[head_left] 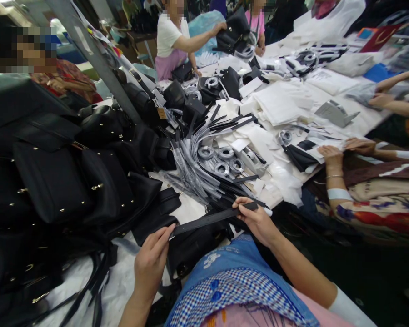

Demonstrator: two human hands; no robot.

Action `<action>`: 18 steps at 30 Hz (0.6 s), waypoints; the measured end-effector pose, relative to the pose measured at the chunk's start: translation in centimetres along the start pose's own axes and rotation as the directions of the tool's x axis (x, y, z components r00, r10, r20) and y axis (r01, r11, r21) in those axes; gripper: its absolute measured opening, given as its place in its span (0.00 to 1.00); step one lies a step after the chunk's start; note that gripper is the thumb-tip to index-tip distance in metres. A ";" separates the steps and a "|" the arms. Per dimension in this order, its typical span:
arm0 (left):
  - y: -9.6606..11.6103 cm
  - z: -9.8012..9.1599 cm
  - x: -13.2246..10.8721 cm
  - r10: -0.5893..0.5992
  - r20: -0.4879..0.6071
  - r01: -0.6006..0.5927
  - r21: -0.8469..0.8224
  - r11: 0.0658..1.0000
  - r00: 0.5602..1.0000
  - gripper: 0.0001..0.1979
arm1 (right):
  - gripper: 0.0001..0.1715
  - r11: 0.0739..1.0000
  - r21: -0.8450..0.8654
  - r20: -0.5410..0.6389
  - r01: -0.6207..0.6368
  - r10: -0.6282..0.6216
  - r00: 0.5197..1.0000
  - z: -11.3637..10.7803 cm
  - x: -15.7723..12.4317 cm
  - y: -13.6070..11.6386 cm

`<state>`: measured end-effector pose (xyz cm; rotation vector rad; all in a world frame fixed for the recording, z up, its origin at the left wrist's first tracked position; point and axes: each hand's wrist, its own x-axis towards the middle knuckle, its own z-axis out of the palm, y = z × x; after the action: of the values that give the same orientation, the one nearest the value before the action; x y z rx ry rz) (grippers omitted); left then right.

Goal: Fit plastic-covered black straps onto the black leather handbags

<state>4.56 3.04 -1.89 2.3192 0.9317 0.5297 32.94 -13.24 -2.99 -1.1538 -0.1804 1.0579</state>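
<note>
A flat black strap [207,220] is stretched between my two hands, in front of my blue apron. My left hand [153,256] pinches its left end between thumb and fingers. At the other end, my right hand [255,221] has its fingers closed round the strap, and a small white piece shows beside them. Just beneath the strap lies a black bag [191,247], partly hidden. Beyond my hands a thick bundle of plastic-wrapped straps [194,168] curves across the table, with several coiled, wrapped straps [221,169] inside the curve.
Black handbags [51,181] with gold studs are heaped on the left. A slanting grey metal post [98,59] rises behind them. White sheets [279,104] and a grey tape dispenser [334,113] lie on the table. Co-workers stand around it; one's hands [334,156] are at the right edge.
</note>
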 end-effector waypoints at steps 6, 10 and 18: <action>-0.8 0.4 -0.8 0.033 0.008 -0.033 0.032 0.999 0.999 0.21 | 0.18 0.993 -0.115 0.011 -0.009 0.010 1.000 -0.5 -0.5 0.7; -1.0 0.4 -1.1 0.044 0.020 -0.045 0.063 0.997 0.999 0.21 | 0.19 0.971 -0.239 -0.011 0.012 -0.015 1.000 -0.9 -0.3 1.0; -2.1 0.1 -1.2 -0.155 0.254 0.178 -0.071 0.981 0.955 0.16 | 0.14 0.999 -0.034 0.001 -0.041 0.041 0.999 -1.6 -0.4 1.0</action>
<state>2.74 3.33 -3.50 2.1387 0.9496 0.2027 33.12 -14.61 -4.35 -1.1921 -0.1771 1.0958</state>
